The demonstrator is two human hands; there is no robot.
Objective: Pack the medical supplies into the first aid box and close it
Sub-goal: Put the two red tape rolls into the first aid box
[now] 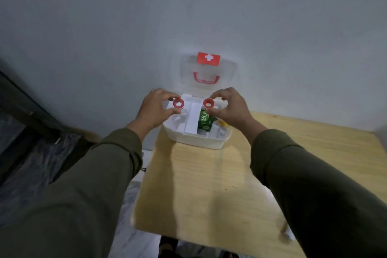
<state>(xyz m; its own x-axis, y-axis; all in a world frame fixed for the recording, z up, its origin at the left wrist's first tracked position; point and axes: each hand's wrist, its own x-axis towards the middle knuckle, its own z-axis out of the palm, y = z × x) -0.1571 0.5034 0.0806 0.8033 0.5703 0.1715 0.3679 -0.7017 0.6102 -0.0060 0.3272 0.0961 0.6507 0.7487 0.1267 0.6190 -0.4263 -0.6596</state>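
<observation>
A white first aid box (194,139) stands open at the table's far edge, against the wall. Its clear lid (228,81), with a red cross label and a red handle, leans upright on the wall. My left hand (154,109) pinches one red-cored tape roll (178,103) above the box's left side. A second red-cored tape roll (208,103) sits between the fingers of my right hand (229,110), over the right side. Inside lie a green packet (205,122), a white divider strip (192,120) and some yellow and white items I cannot make out.
The wooden table (209,184) runs toward me and to the right. A grey wall rises right behind the box. Dark furniture (25,107) and patterned floor lie to the left of the table. A small white object (288,234) shows by my right sleeve.
</observation>
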